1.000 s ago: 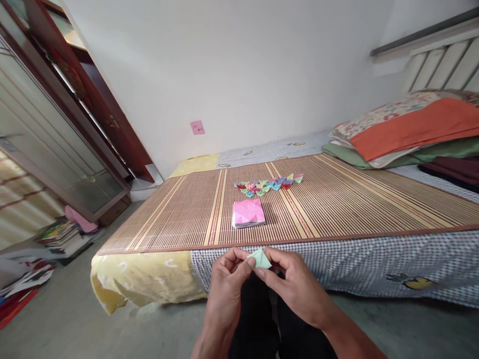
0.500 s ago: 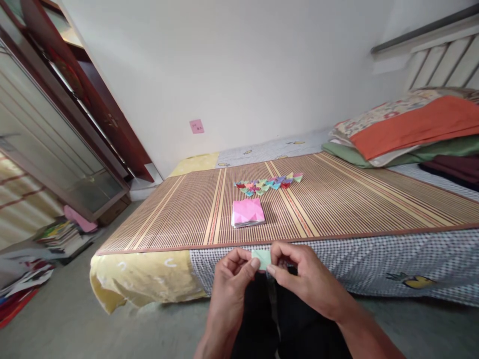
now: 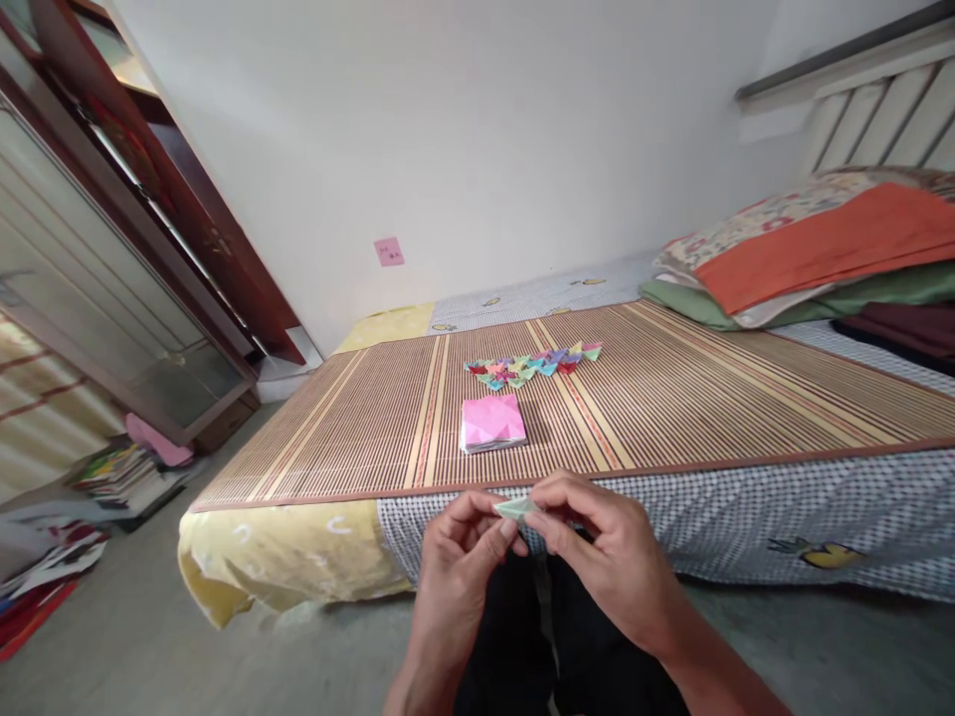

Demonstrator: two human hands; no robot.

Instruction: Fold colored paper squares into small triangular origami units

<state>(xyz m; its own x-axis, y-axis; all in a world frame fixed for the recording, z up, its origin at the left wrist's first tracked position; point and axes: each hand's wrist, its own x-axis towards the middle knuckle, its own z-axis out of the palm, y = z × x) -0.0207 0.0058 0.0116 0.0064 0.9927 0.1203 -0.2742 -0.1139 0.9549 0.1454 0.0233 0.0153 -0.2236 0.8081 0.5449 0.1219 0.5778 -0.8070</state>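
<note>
A small piece of pale green folded paper [image 3: 514,508] is held up in front of the bed's edge, its visible shape a narrow point. My left hand [image 3: 470,547] pinches its left end between thumb and fingers. On the other end, my right hand [image 3: 589,527] grips it the same way, and the fingertips cover part of the paper. Just beyond the hands lies a stack of square paper [image 3: 493,422] with a pink sheet on top. Behind that stack, several small folded paper pieces [image 3: 529,366] in many colours lie in a cluster.
A striped bamboo mat [image 3: 358,418] covers the bed. Folded bedding [image 3: 813,249] is piled at the right. A pink note [image 3: 389,251] sticks to the wall. Books [image 3: 119,477] stand on the left, near the glazed door.
The green paper was a flat rectangle facing me; now it shows as a narrow, pointed shape. My right hand has shifted slightly left and up over it.
</note>
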